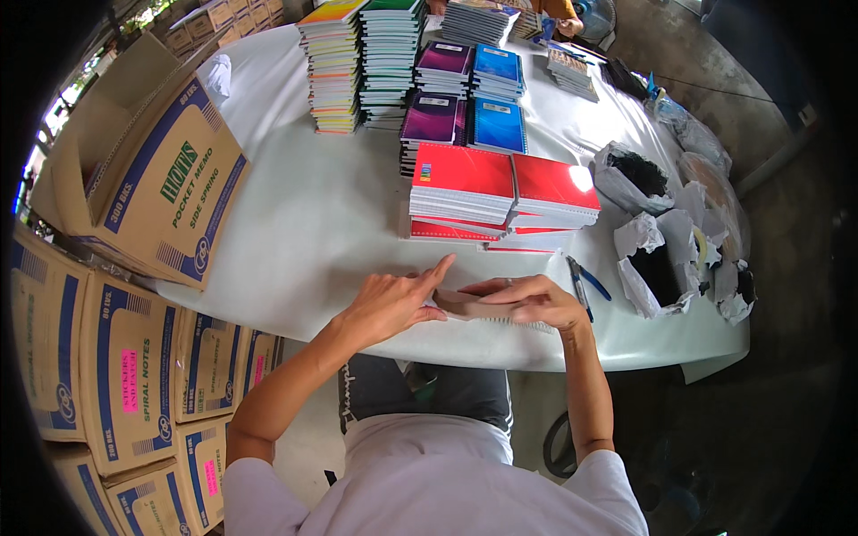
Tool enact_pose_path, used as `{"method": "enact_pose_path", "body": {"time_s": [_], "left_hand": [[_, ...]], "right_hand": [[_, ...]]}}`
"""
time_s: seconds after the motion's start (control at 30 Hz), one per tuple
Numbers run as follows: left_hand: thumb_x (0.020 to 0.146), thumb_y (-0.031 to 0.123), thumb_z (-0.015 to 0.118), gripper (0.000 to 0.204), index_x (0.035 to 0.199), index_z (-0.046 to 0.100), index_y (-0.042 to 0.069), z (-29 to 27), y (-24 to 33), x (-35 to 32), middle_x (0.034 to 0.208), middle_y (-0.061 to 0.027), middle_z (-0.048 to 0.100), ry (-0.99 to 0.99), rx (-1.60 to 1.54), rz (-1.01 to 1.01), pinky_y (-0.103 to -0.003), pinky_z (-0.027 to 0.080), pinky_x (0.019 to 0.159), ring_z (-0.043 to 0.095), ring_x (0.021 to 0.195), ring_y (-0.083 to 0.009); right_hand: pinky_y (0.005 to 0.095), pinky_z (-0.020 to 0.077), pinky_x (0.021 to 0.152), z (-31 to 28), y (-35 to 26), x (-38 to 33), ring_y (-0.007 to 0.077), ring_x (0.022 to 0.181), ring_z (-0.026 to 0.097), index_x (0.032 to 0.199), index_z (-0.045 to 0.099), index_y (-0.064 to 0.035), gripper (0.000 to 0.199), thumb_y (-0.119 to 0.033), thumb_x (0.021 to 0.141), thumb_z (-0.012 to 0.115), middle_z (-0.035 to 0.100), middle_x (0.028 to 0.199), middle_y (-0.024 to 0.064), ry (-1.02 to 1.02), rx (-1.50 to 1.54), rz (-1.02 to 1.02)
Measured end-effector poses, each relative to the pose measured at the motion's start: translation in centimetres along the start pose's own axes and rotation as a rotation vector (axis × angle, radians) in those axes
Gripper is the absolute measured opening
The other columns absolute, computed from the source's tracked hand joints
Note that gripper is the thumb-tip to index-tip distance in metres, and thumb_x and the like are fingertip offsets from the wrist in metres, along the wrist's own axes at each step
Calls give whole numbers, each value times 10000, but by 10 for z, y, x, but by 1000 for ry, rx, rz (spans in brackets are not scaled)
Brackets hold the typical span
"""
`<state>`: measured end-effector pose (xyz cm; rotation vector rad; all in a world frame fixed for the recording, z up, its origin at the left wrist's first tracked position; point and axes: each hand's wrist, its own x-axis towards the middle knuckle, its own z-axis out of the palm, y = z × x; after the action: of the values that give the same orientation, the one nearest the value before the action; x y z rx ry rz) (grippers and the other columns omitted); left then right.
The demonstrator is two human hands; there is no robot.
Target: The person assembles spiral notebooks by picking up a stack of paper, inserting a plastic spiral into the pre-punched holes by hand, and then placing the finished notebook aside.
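Near the table's front edge I hold a small spiral notebook (465,306), its brownish-grey board side showing and its coil along the near right edge. My left hand (393,302) has the notebook's left end between thumb and fingers, with the index finger stretched out. My right hand (543,302) grips the other end, fingers over the top. Just beyond stand two stacks of red-covered spiral notebooks, a left stack (465,183) and a right stack (556,192), touching side by side. Pliers with blue handles (587,282) lie right of my right hand.
Behind are stacks of purple notebooks (433,118), blue notebooks (497,123), green notebooks (391,67) and yellow notebooks (332,67). An open carton (174,192) stands at left, above more cartons (134,366). Bags of black coils (657,268) sit at right. Another person's hand (569,27) shows at the far side.
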<state>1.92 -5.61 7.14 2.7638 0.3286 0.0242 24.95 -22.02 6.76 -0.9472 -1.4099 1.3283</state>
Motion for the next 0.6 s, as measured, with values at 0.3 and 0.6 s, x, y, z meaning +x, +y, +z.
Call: {"method": "enact_pose_path", "body": {"time_s": [0.3, 0.6], "left_hand": [[715, 547, 756, 1030, 1549, 223, 262, -2, -8, -2, 1149, -109, 685, 94, 19, -105, -455, 556, 708, 682, 870, -364], [656, 433, 846, 1144, 1558, 163, 268, 16, -26, 5, 1258, -168, 633, 326, -406, -70, -430, 557, 844, 667, 1021, -340]], "right_hand": [[381, 380, 1066, 1, 6, 21, 280, 1225, 548, 1240, 669, -31, 480, -297, 844, 723, 603, 1315, 183, 100, -231, 308], [356, 383, 1062, -6, 10, 20, 260, 1229, 547, 1237, 664, -5, 475, -281, 854, 720, 606, 1313, 154, 121, -34, 199]]}}
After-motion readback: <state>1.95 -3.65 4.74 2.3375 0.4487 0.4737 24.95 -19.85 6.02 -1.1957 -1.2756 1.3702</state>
